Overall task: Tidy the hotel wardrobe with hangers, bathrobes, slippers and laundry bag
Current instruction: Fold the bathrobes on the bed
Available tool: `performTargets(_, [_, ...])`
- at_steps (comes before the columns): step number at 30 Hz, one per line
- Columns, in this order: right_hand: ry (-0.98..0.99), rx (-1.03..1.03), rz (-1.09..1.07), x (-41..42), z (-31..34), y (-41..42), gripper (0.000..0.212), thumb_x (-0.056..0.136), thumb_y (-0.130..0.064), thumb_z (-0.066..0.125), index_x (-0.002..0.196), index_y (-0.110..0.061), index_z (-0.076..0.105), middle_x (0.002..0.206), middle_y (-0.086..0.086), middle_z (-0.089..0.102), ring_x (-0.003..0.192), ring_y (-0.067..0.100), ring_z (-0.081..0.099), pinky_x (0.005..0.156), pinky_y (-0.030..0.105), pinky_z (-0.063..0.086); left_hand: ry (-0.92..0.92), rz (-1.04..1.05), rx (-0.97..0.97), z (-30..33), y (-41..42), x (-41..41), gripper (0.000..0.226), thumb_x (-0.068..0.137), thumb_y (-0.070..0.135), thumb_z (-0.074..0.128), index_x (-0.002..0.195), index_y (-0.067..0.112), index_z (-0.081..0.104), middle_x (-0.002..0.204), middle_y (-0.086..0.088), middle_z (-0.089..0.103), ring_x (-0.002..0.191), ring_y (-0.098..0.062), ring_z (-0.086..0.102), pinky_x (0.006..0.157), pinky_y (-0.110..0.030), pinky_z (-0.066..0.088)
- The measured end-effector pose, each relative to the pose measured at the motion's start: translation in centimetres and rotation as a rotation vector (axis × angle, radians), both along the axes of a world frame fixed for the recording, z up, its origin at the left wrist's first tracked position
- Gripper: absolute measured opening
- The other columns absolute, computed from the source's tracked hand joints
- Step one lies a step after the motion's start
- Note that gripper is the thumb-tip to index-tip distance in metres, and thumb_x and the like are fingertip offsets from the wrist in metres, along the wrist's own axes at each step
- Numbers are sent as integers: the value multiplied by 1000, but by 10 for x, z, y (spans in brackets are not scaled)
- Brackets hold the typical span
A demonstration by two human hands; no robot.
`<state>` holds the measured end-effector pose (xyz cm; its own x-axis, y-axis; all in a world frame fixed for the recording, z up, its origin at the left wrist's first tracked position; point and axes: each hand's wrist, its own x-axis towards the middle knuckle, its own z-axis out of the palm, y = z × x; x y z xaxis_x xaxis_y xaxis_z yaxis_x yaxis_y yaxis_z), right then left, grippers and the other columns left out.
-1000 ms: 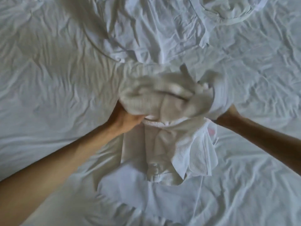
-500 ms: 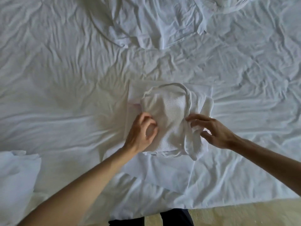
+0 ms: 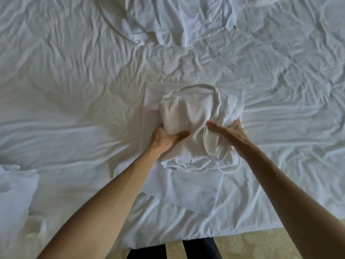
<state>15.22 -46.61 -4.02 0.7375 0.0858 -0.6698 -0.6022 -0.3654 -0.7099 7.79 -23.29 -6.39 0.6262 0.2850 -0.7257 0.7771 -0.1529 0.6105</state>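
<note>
A folded white waffle-weave bathrobe [image 3: 194,116] lies bundled on a flat white cloth [image 3: 197,191] in the middle of the bed, its belt looping over the top and right side. My left hand [image 3: 165,138] grips the bundle's left lower edge, thumb over the fabric and fingers tucked beneath. My right hand [image 3: 228,130] reaches around the bundle's right side, thumb on top and fingertips curling over its far right edge.
The crumpled white bed sheet [image 3: 74,90] spreads all around. A second rumpled white garment [image 3: 177,21] lies at the far top. A white pillow or cloth [image 3: 15,193] sits at the left edge. The bed's near edge meets beige carpet [image 3: 252,243], with my dark trouser legs below.
The bathrobe went from being held up in a loose bunch to lying folded on the bed. Both hands have since closed in on its two sides.
</note>
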Motion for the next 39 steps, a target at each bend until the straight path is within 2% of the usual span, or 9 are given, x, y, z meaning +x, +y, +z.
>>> performTargets(5, [8,78,55,9,21,-5,33,76,-29,86,103,-16,73,100,11,77,90,26,76,84,45,62,-189,20,-63,19,-15,-2,99,48,58,95,133,27,54,118,11,68,108,-9,66,96,-30,53])
performTargets(11, [-96,69,4,-14,64,15,55,71,-33,90,117,-16,66,101,7,77,91,25,76,77,43,62,-238,123,-196,68,1,-29,68,59,31,98,118,33,62,109,14,72,99,-3,68,82,-18,53])
performTargets(21, [-139,235,356,-51,206,210,53,71,-36,88,118,-23,66,102,-1,77,89,18,76,73,34,61,-374,467,-56,209,148,-137,78,60,50,92,128,33,58,116,13,71,104,-9,69,91,-38,57])
performTargets(25, [-149,315,629,-85,260,327,43,77,-31,84,115,-17,69,100,3,78,88,22,76,78,38,60,-436,722,90,261,215,-206,55,69,38,91,112,28,59,99,16,69,83,13,65,72,-4,48])
performTargets(27, [-147,330,742,-105,274,386,48,74,-35,85,115,-17,69,101,4,77,89,23,76,80,39,60,-446,858,190,274,248,-240,71,63,50,90,121,31,54,109,23,61,88,14,59,77,1,40])
performTargets(29, [-130,290,835,-131,281,446,64,67,-44,88,121,-20,62,105,0,75,91,21,74,76,35,58,-456,972,258,277,279,-277,99,54,64,89,138,30,50,124,19,61,110,0,59,100,-19,43])
performTargets(32, [-53,265,1011,-176,281,525,75,67,-49,87,127,-24,48,104,-7,65,90,13,65,69,27,49,-446,1181,265,264,317,-331,109,47,67,91,140,28,51,125,12,65,115,-11,62,105,-37,48])
performTargets(35, [-8,242,1183,-216,259,585,65,76,-46,82,124,-29,42,100,-14,55,84,3,55,64,22,42,-397,1315,278,236,342,-376,121,38,75,89,142,26,50,128,9,65,118,-13,62,105,-39,49])
performTargets(39, [-18,96,1316,-260,181,637,58,70,-46,86,115,-29,53,109,-8,64,91,8,62,73,24,52,-259,1429,161,171,359,-413,101,48,61,91,134,22,56,119,8,69,111,-10,66,98,-30,53])
